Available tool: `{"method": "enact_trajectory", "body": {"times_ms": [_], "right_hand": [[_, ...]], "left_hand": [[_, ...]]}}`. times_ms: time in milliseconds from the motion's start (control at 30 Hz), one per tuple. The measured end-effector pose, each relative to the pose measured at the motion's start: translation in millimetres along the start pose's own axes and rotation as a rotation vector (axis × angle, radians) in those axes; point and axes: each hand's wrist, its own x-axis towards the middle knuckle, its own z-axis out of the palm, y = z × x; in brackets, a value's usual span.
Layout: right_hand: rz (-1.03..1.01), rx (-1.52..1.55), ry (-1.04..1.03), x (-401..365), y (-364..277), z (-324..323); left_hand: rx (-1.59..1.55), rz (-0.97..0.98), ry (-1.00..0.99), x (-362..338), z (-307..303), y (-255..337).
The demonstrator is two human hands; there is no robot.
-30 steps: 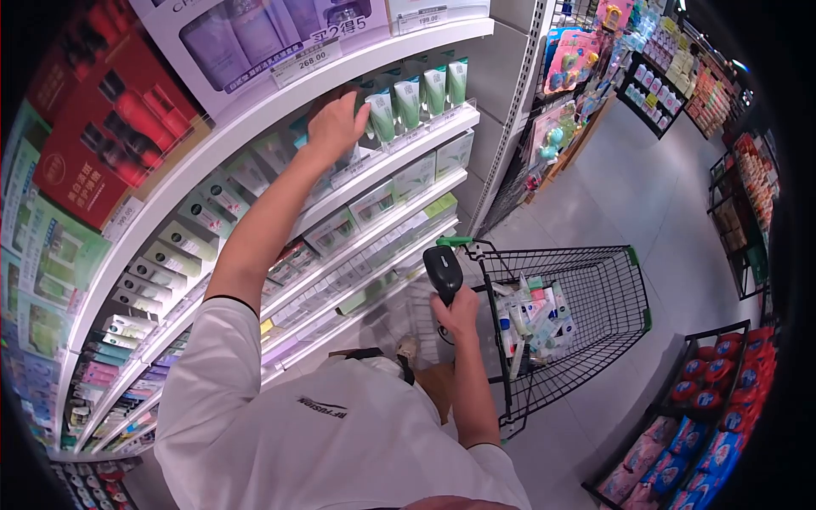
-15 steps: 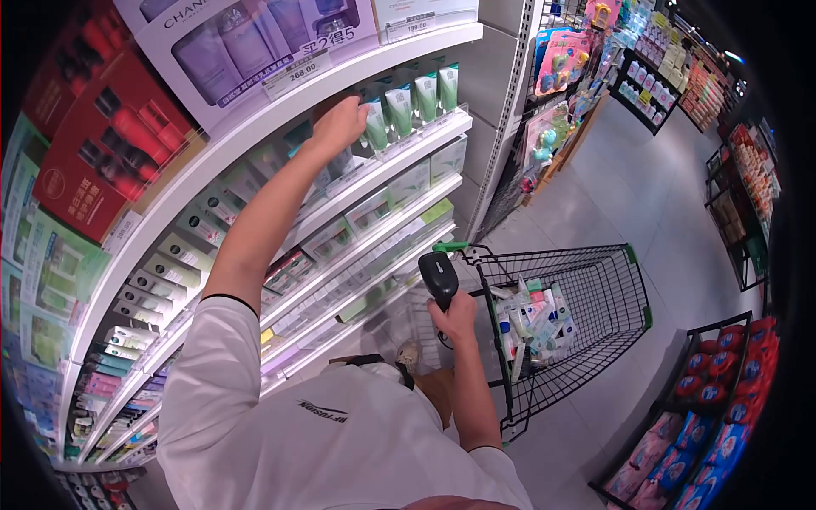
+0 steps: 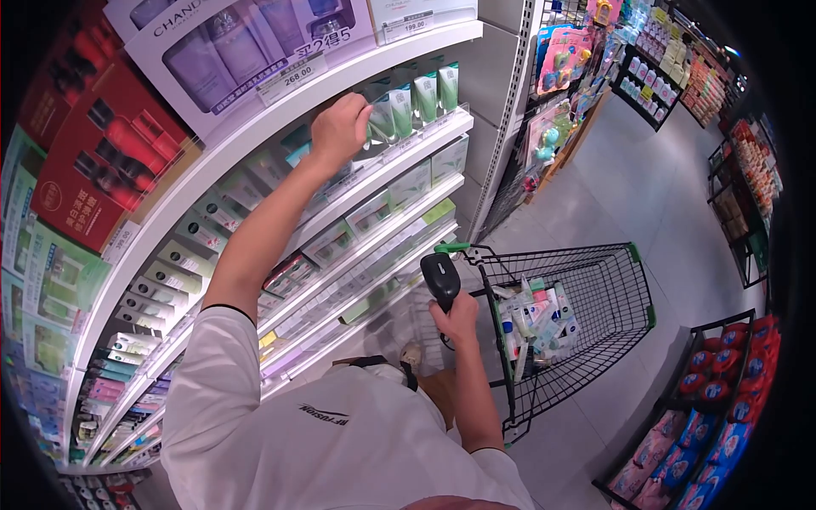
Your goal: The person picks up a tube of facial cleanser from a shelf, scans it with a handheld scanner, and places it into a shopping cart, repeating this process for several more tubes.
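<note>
My left hand (image 3: pixel 340 129) is up at the shelf (image 3: pixel 425 133) of green and white tubes (image 3: pixel 400 109), its fingers curled beside the leftmost tubes. The back of the hand hides most of what it grips. One tube next to it leans at a slant. My right hand (image 3: pixel 457 316) is closed round the handle of a black scanner (image 3: pixel 439 279), held upright near the cart's green handle (image 3: pixel 451 247).
A wire shopping cart (image 3: pixel 595 263) stands at the right with a pile of packaged products (image 3: pixel 537 321) in it. Lower shelves hold boxes and tubes (image 3: pixel 174 268). Gift boxes (image 3: pixel 255 42) fill the top shelf. Racks of red and blue packages (image 3: pixel 722 365) stand at the lower right.
My left hand has shifted slightly, with its knuckles turned upward. A tube beside it now leans more. The scanner in my right hand has barely moved.
</note>
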Motion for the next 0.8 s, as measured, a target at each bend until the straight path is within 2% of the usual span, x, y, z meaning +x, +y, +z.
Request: {"method": "enact_trajectory", "body": {"times_ms": [33, 67, 133, 467, 567, 633, 667, 767, 800], "right_hand": [[-0.012, -0.007, 0.006, 0.7, -0.6, -0.5], [-0.025, -0.015, 0.014, 1.5, -1.0, -1.3], [-0.014, -0.005, 0.015, 1.9, -4.3, -2.6], [-0.054, -0.019, 0.035, 4.0, 0.6, -1.4], [-0.006, 0.035, 0.032, 4.4, -2.1, -3.2], [0.043, 0.091, 0.028, 3.9, 1.9, -2.4], [0.093, 0.151, 0.022, 3.4, 3.9, -1.3], [0.004, 0.058, 0.033, 3.0, 6.4, -1.2], [0.005, 0.054, 0.036, 3.3, 4.6, -1.7]], "left_hand": [[0.000, 0.139, 0.086, -3.3, 1.1, 0.1], [-0.001, 0.139, 0.087, -4.7, 1.9, -0.6], [-0.032, 0.266, 0.187, -6.9, 1.7, -1.3], [-0.054, 0.349, 0.232, -25.1, -36.2, 15.6], [-0.153, 0.249, 0.305, -49.6, -53.6, 28.2], [-0.518, -0.148, 0.335, -76.5, -64.9, 36.1], [-0.712, -0.334, 0.410, -95.4, -65.7, 33.6], [-1.349, -0.874, 0.577, -139.2, -71.3, 53.1], [-1.450, -1.135, 0.469, -155.8, -71.9, 56.1]]}}
